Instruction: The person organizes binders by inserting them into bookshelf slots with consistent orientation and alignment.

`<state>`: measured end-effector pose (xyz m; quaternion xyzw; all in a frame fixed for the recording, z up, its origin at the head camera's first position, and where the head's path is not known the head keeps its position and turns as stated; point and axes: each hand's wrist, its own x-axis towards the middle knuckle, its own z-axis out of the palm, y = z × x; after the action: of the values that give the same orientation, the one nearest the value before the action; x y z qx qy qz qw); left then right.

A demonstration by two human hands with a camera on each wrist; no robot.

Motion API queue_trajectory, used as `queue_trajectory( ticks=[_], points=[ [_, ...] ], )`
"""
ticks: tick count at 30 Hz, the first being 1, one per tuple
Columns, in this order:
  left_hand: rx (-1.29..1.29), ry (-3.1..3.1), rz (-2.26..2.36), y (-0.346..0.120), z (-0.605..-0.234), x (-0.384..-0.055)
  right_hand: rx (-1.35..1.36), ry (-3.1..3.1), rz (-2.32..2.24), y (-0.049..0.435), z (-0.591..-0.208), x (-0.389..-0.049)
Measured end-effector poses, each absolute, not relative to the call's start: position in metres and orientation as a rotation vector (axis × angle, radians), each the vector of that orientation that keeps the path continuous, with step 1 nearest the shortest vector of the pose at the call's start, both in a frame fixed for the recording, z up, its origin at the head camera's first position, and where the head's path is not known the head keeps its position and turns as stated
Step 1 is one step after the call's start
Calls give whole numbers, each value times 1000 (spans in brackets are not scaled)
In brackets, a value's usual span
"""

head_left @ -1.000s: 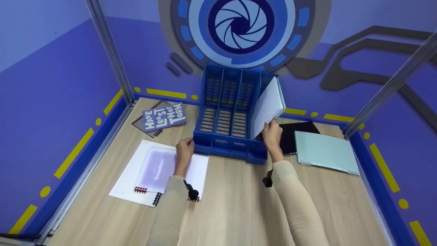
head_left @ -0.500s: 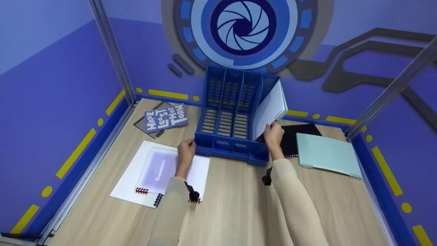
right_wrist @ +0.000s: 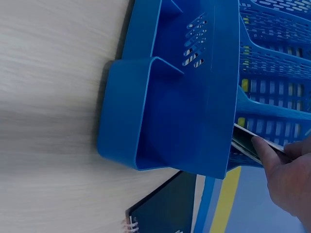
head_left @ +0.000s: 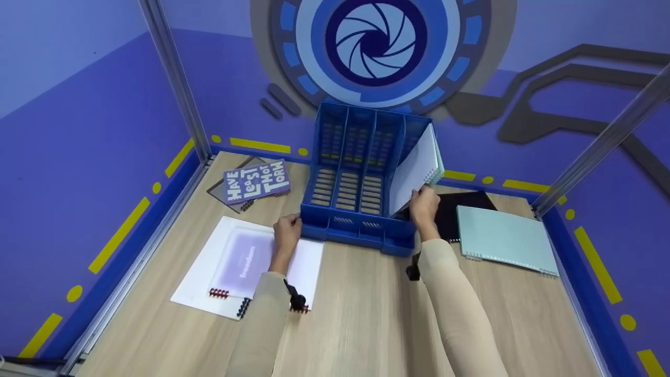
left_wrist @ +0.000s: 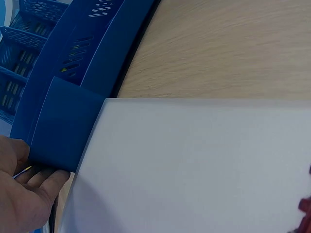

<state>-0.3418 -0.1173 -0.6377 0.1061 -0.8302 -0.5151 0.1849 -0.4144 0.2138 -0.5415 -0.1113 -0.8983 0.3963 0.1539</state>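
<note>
Left hand [head_left: 287, 233] grips the blue rack [head_left: 356, 213] at its eight-o'clock corner; right hand [head_left: 424, 206] pinches a white-faced notebook [head_left: 413, 167] leaning in the three-o'clock compartment, seemingly nearly filed. Unfiled: mint notebook [head_left: 507, 236], black notebook [head_left: 448, 212] at four; lilac notebook [head_left: 246, 256], eight; purple notebook [head_left: 256, 182], nine.

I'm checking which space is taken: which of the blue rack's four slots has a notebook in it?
The far-right slot of the blue rack, where the right hand holds a spiral notebook; the other three show slatted floors.
</note>
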Motion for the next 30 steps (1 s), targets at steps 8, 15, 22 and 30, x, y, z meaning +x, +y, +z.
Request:
queue_trajectory(
  ticks=[8, 15, 22, 30],
  points=[
    [307, -2362, -1439, -117, -637, -342, -297, -2584, 1162, 217, -541, -421],
    [309, -2358, -1426, -116, -635, -342, -278, -2592, 1200, 217, -539, -423],
    [313, -2353, -1448, -115, -636, -343, -305, -2604, 1261, 222, -542, -421],
    [337, -2369, -1451, -117, -637, -343, -325, -2600, 1430, 228, -553, -412]
  ],
)
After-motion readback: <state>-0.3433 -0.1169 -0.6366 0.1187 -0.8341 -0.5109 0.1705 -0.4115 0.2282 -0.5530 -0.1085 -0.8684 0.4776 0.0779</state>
